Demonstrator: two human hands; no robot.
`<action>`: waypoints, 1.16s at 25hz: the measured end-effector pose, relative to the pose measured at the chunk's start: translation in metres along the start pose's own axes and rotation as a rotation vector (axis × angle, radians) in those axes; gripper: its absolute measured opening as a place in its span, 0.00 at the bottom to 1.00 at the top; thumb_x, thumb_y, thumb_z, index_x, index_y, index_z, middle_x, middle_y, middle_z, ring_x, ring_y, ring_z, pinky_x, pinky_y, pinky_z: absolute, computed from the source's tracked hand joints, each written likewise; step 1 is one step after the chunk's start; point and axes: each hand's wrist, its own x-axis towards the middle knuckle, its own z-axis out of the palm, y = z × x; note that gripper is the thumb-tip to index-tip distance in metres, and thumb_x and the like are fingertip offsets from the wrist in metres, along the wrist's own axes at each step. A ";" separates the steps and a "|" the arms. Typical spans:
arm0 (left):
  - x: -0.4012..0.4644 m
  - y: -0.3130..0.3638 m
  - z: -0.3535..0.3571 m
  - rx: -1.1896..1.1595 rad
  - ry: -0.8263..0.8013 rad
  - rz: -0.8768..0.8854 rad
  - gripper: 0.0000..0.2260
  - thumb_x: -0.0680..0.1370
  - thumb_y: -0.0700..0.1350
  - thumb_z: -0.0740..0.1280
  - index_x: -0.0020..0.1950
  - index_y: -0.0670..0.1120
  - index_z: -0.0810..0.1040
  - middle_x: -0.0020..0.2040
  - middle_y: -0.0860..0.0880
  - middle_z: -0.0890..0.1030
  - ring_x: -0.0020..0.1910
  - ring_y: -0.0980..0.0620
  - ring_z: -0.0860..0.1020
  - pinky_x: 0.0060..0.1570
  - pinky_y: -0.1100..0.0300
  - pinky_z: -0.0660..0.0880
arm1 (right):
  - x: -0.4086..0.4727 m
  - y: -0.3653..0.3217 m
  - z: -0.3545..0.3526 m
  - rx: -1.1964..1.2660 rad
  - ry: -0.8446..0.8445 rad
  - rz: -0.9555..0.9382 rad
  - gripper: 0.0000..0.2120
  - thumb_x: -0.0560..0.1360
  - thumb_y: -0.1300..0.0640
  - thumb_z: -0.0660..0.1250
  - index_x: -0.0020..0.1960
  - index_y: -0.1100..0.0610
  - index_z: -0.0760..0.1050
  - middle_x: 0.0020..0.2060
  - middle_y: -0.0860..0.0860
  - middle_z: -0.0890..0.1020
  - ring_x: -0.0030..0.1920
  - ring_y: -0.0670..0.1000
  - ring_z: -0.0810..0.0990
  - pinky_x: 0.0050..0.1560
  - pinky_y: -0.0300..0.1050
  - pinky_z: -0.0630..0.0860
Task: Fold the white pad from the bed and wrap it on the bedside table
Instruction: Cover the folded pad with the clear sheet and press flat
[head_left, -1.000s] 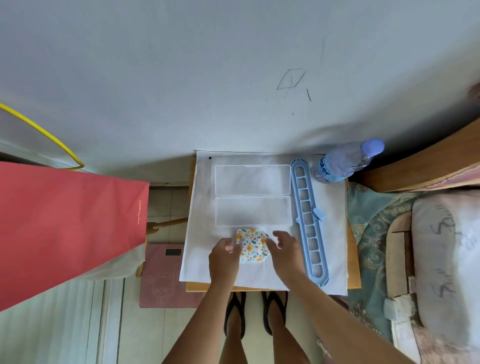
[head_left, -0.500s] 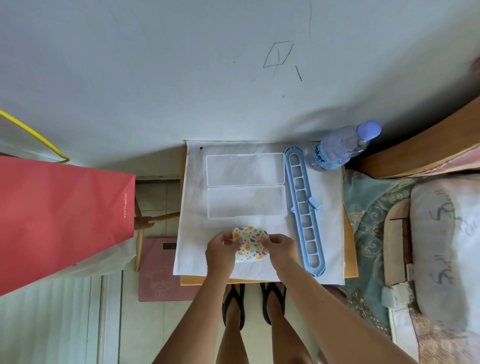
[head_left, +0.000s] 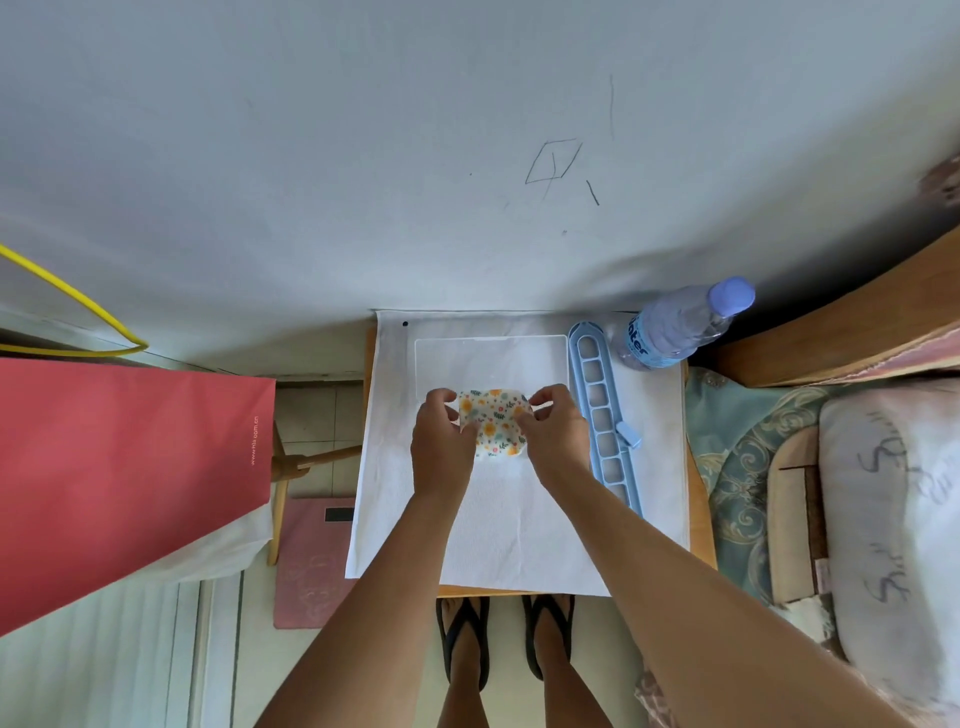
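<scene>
Small floral-printed fabric wrapper (head_left: 494, 423) is pinched at opposite edges by left hand (head_left: 441, 441) and right hand (head_left: 553, 434), apparently for wrapping.

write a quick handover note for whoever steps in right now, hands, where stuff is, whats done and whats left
Left hand: pinching the left edge of the small floral-print wrapper.
Right hand: pinching its right edge.
The wrapper is held over the white cloth covering the wooden bedside table. Behind it lies a flat white rectangular pad; whether it is folded I cannot tell. A blue plastic slotted hanger and a clear water bottle sit to the right.
Left: wrapping is not finished.
</scene>
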 end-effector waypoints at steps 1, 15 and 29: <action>0.005 -0.002 0.004 0.026 -0.001 0.006 0.16 0.74 0.38 0.70 0.59 0.41 0.71 0.53 0.41 0.79 0.50 0.46 0.79 0.47 0.59 0.78 | 0.006 0.002 0.005 -0.053 -0.004 -0.007 0.06 0.73 0.61 0.66 0.48 0.54 0.70 0.37 0.52 0.79 0.33 0.53 0.78 0.34 0.52 0.79; 0.027 -0.023 0.023 0.232 -0.077 0.019 0.05 0.77 0.36 0.63 0.47 0.35 0.78 0.48 0.38 0.81 0.50 0.42 0.81 0.47 0.57 0.78 | 0.033 0.016 0.026 -0.632 -0.042 -0.172 0.11 0.74 0.62 0.61 0.49 0.55 0.81 0.43 0.56 0.85 0.45 0.57 0.80 0.46 0.49 0.76; 0.033 -0.015 -0.018 0.163 0.169 0.060 0.17 0.72 0.43 0.71 0.59 0.41 0.74 0.56 0.39 0.77 0.53 0.42 0.77 0.49 0.52 0.74 | 0.035 0.002 -0.016 -0.334 0.140 -0.180 0.21 0.74 0.56 0.67 0.65 0.57 0.67 0.63 0.57 0.73 0.64 0.59 0.67 0.63 0.56 0.66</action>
